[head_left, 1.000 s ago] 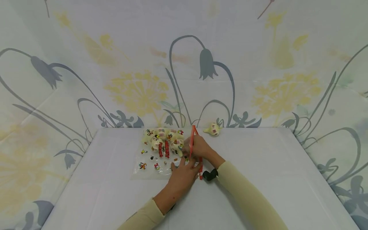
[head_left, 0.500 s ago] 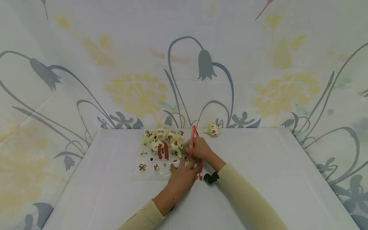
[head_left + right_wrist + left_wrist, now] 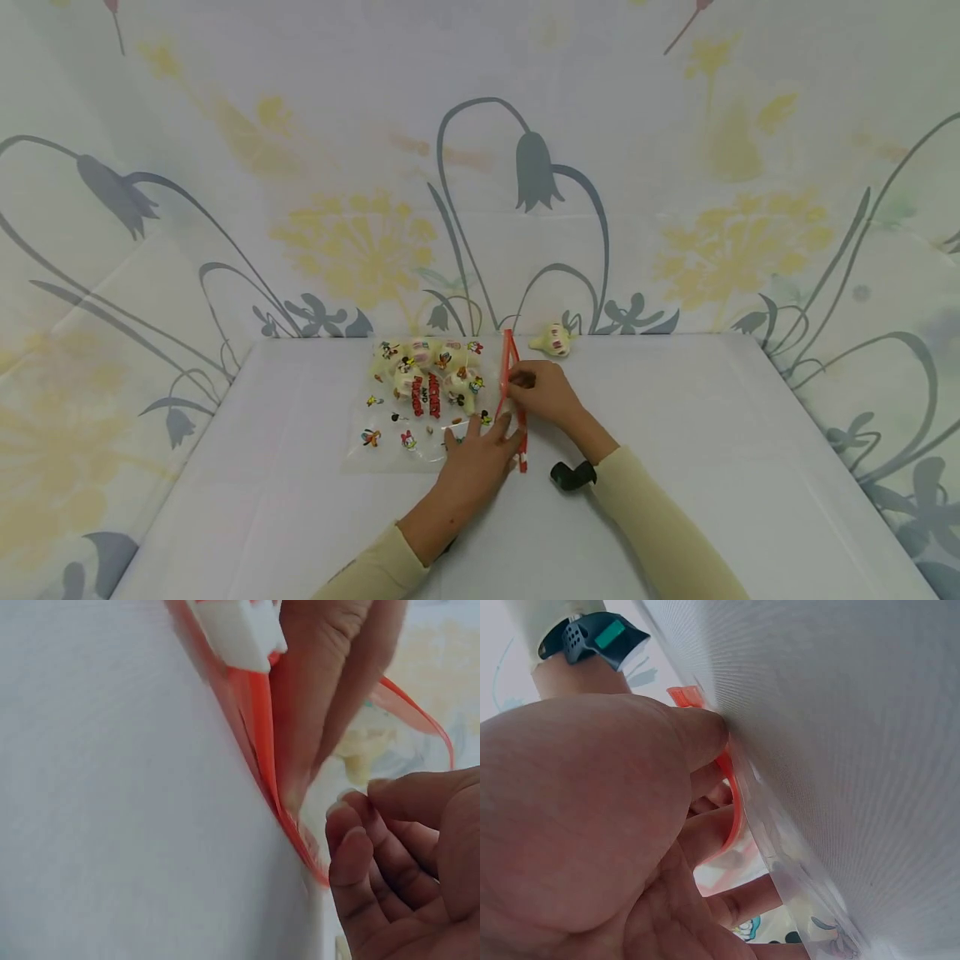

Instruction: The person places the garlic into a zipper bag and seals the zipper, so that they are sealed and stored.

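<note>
A clear zip bag [image 3: 450, 454] with cartoon prints and a red zip edge [image 3: 522, 421] lies on the table, several garlic-like bulbs [image 3: 408, 379] inside. My left hand [image 3: 476, 467] rests with spread fingers on its lower right part; in the left wrist view the thumb [image 3: 705, 735] lies along the red strip. The bag's mouth gapes beside my right hand [image 3: 551, 396]. Loosely curled fingers [image 3: 352, 859], with nothing between them, show in the right wrist view. A white slider [image 3: 240, 634] sits on the red strip near the left hand.
One loose garlic-like bulb [image 3: 555, 340] lies at the back of the table [image 3: 675, 417], right of the bag. A flower-printed cloth [image 3: 630, 125] hangs right behind the table's back edge. A dark wrist device [image 3: 572, 477] is on the right wrist.
My right hand has drawn back to the right, out of the bag's mouth. My left hand stays on the bag, and the bulbs have not moved.
</note>
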`<state>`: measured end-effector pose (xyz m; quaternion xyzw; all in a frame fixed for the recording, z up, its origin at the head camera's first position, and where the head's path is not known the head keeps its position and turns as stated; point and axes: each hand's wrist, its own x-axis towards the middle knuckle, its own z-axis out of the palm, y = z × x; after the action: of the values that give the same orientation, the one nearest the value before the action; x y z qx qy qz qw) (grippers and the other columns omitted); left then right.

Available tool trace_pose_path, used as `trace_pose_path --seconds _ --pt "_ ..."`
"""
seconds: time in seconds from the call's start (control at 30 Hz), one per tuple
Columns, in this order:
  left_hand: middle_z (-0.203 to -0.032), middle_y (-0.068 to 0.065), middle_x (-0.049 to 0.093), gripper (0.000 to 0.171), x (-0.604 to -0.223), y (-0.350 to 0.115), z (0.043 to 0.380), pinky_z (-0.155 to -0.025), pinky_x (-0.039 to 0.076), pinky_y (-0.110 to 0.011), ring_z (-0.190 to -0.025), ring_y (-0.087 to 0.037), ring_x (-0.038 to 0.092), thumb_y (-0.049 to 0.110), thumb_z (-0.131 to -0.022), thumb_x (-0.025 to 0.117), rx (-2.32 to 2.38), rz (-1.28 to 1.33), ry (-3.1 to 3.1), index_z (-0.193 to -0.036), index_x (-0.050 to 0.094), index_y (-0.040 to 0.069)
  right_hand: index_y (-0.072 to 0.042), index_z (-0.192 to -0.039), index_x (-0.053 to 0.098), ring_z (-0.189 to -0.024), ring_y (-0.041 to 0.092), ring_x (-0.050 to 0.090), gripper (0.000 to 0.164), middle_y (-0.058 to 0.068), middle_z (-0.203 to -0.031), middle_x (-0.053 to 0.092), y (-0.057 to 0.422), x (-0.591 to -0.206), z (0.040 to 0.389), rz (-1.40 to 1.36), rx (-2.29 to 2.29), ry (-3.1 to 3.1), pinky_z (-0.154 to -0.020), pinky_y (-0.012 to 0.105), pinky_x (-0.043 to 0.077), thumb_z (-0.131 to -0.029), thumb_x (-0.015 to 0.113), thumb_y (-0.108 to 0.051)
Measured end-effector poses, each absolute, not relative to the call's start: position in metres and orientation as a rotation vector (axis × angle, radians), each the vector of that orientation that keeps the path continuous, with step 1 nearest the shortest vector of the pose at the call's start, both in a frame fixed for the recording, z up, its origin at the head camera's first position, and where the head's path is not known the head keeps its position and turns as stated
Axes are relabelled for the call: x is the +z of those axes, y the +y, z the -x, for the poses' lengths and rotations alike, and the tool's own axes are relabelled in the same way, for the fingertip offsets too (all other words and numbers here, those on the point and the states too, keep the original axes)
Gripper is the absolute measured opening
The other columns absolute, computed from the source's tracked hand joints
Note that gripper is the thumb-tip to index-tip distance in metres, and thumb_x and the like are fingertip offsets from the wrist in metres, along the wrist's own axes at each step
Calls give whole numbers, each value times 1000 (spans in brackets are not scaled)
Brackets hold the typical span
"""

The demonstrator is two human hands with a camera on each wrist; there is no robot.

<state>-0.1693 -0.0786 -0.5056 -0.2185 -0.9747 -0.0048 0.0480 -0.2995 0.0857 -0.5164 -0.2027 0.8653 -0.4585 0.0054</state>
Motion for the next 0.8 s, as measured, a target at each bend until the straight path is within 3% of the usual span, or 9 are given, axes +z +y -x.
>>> trace_pose_path --seconds 0.3,0.47,0.6,0.8 --pt "-156 0 55 46 -506 -80 172 -93 52 -73 -134 -38 52 38 -104 69 -65 669 -2999 -150 62 31 -1 -99 78 -68 17 69 11 8 -82 76 113 -509 300 457 -1734 2721 -57 25 53 -98 76 -12" --pt "-156 1 55 46 -507 -80 171 -93 53 -73 -133 -37 53 38 -105 68 -61 678 -2983 -150 62 31 -2 -100 77 -70 14 68 15 11 -86 76 129 -501 304 344 -1875 2824 -61 21 53 -97 79 -16" --pt "-157 0 55 46 -506 -80 171 -94 52 -73 -135 -38 53 37 -105 68 -89 684 -2988 -151 62 30 -1 -104 76 -81 17 66 19 13 -91 74 140 -499 307 234 -1897 2947 -69 18 49 -95 82 -17" --pt "-158 0 54 47 -506 -81 170 -95 51 -74 -135 -39 52 36 -105 67 -117 682 -3000 -151 61 30 6 -124 66 -107 36 62 43 22 -118 66 145 -501 311 194 -1918 2955 -83 31 47 -92 85 -16"
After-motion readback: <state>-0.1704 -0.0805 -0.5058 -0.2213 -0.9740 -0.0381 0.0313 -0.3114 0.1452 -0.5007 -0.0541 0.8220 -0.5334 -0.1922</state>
